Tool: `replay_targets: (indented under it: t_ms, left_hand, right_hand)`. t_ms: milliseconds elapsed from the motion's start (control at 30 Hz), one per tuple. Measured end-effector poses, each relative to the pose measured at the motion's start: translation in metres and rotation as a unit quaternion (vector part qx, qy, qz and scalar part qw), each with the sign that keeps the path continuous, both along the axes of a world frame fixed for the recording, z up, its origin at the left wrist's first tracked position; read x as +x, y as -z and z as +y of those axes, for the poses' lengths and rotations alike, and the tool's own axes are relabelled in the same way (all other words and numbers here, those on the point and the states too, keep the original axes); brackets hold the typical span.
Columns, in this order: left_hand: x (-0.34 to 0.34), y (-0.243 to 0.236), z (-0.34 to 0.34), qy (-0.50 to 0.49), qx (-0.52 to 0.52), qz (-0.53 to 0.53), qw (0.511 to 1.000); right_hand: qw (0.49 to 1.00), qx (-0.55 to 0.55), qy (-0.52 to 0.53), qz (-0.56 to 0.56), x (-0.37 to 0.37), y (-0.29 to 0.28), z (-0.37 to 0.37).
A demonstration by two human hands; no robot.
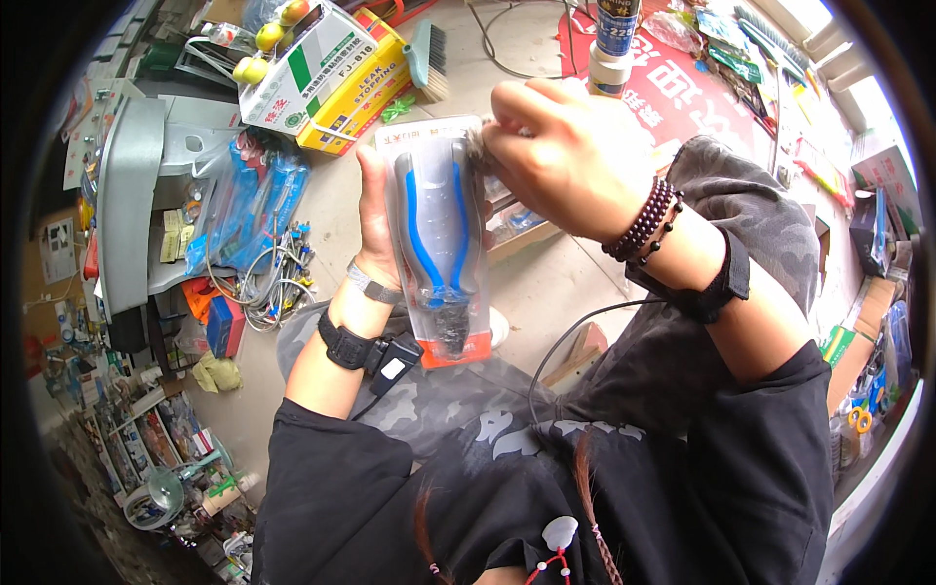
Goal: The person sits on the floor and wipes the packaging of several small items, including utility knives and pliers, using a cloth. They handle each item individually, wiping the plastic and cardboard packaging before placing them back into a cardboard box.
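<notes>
My left hand [376, 216] grips a clear plastic blister pack [472, 330] by its left side, thumb along the edge. Inside lies a pair of pliers [413, 219] with blue and grey handles pointing up and a dark head at the bottom. The pack's backing card is white at the top and red at the bottom. My right hand [551, 156] is closed at the pack's upper right edge. A greyish scrap shows at its fingertips, too small and covered to name.
Boxes [322, 78] with fruit on top stand at the upper left, beside a brush [427, 58]. Blue plastic bags [258, 195] and coiled cables [278, 288] lie on the left. A blue and white bottle [614, 44] stands on a red printed sheet [682, 78] beyond my right hand.
</notes>
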State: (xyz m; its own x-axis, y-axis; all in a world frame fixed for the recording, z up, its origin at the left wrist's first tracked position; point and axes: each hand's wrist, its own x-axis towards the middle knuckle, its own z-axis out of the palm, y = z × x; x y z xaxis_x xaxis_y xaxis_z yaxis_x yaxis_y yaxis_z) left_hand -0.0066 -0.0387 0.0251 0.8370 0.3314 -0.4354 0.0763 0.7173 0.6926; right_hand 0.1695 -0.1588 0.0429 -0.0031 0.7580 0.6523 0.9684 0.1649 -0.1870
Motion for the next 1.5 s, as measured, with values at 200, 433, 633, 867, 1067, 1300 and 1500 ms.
replay_targets:
  t_ms: [200,433,633,867,1067,1300,1500]
  left_hand:
    - [0.004,-0.003,-0.006,0.001,0.002,-0.014,1.000]
    - [-0.003,-0.002,-0.002,0.031,-0.132,-0.093,0.986]
    - [-0.001,-0.004,-0.004,0.044,-0.231,-0.184,0.954]
    - [0.000,-0.006,0.008,0.008,-0.162,-0.168,0.972]
    - [0.000,-0.004,0.029,-0.092,-0.006,-0.200,0.976]
    - [0.005,-0.010,0.050,-0.084,0.097,-0.295,0.947]
    - [0.014,-0.013,0.054,-0.065,-0.070,-0.335,0.937]
  right_hand:
    - [0.996,0.044,0.075,0.033,0.009,-0.007,0.004]
    - [0.979,0.134,0.040,0.149,0.013,-0.023,0.006]
    - [0.979,0.129,0.085,0.133,0.019,-0.028,0.003]
    - [0.980,0.104,0.083,0.148,0.016,-0.033,-0.005]
    - [0.980,0.103,0.023,0.167,0.008,-0.030,-0.005]
    - [0.982,-0.007,0.013,0.188,-0.019,-0.016,-0.002]
    - [0.990,0.002,-0.094,0.104,-0.021,0.005,0.006]
